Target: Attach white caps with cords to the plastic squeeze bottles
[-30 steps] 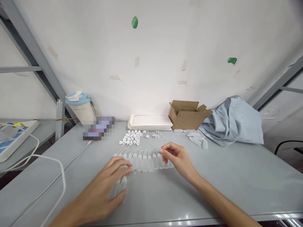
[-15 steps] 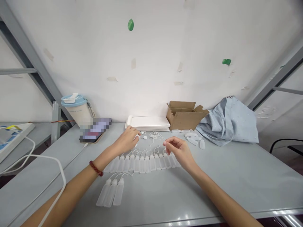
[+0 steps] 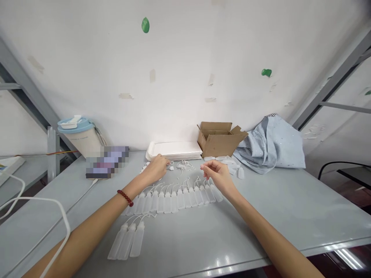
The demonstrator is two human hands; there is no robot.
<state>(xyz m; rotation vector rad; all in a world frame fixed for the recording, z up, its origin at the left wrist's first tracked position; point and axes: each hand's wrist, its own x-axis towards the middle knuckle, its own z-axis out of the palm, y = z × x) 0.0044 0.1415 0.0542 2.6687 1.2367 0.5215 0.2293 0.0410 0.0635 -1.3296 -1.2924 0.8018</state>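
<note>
My left hand [image 3: 157,168] reaches over small white caps [image 3: 171,167] at the back of the table, its fingers bent together and downward. What its fingertips pinch, if anything, is hidden. Farther right, my right hand [image 3: 219,175] hovers with thumb and fingers curled together; I cannot make out anything in them. Between and below the hands lies a row of translucent squeeze bottles [image 3: 174,201] with thin white tubes on their tops. Three similar bottles [image 3: 126,242] lie nearer the front left. A tangle of white tubed caps [image 3: 185,166] sits between both hands.
Flat white boxes or trays [image 3: 176,148] are stacked against the wall, beside an open cardboard box [image 3: 222,144]. Loose translucent pieces [image 3: 232,166] lie before it. Blue cloth [image 3: 278,146] is at right. A cup [image 3: 81,135], phone [image 3: 108,162] and white cable [image 3: 62,212] are at left.
The view has shifted, moving the table items leftward in the picture. My left hand has moved slightly right relative to the items, over the small caps. My right hand stays curled.
</note>
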